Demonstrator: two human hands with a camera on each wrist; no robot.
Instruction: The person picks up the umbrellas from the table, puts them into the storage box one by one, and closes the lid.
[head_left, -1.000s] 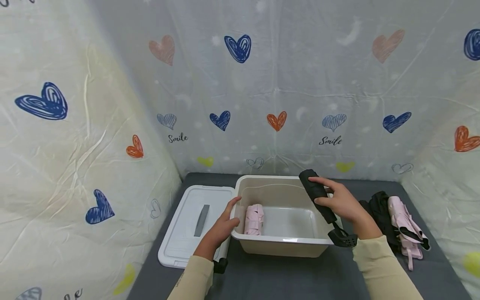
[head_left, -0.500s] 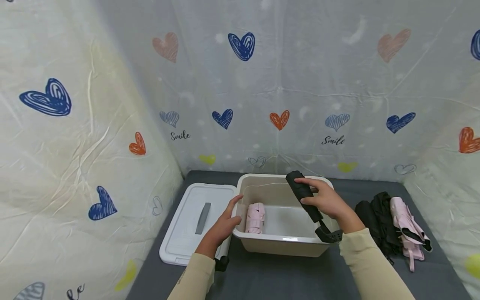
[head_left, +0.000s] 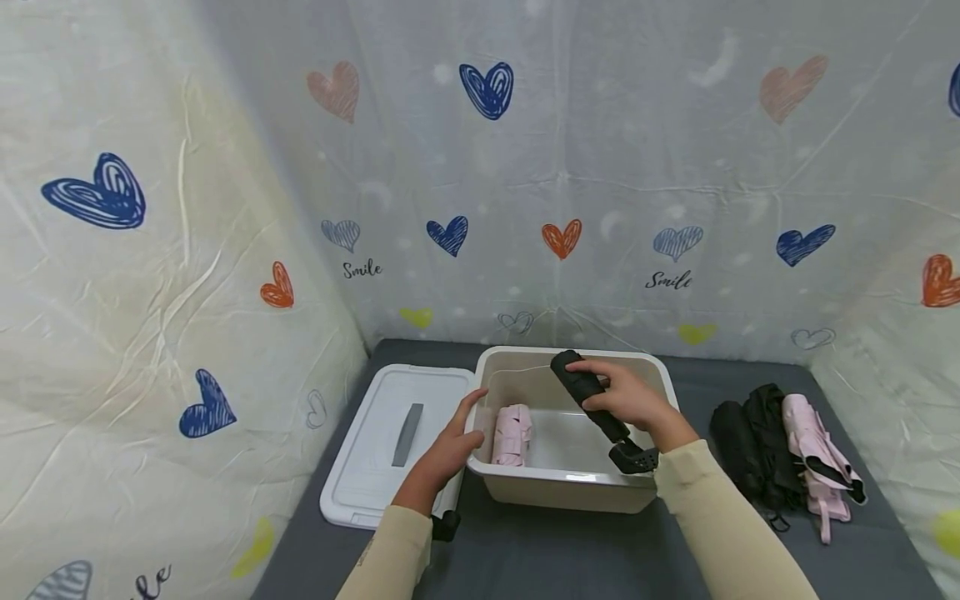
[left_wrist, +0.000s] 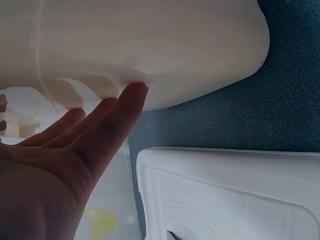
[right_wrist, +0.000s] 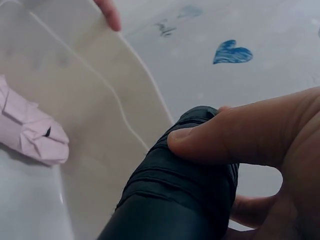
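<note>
A folded black umbrella (head_left: pixel 574 382) hangs tilted above the inside of a beige plastic bin (head_left: pixel 562 496). My right hand (head_left: pixel 628 402) grips it between thumb and fingers, and the right wrist view shows its wrapped black fabric (right_wrist: pixel 165 185) close up. At the bin's left rim is my left hand (head_left: pixel 447 450); in the left wrist view its straight fingers (left_wrist: pixel 110 122) touch the outer wall. Inside the bin, against the left end, lies a rolled pink umbrella (head_left: pixel 512 435). The right wrist view also shows that pink umbrella (right_wrist: pixel 32 125).
A white lid (head_left: pixel 367 467) with a grey handle lies left of the bin. To the right sit two black folded umbrellas, one the creased black umbrella (head_left: pixel 774 442), beside a loosely folded pink umbrella (head_left: pixel 806 429). A heart-printed curtain (head_left: pixel 555 167) rises behind the grey table (head_left: pixel 555 558).
My right hand has moved left with the black umbrella, from the bin's right end to over its middle. My left hand stays at the left rim.
</note>
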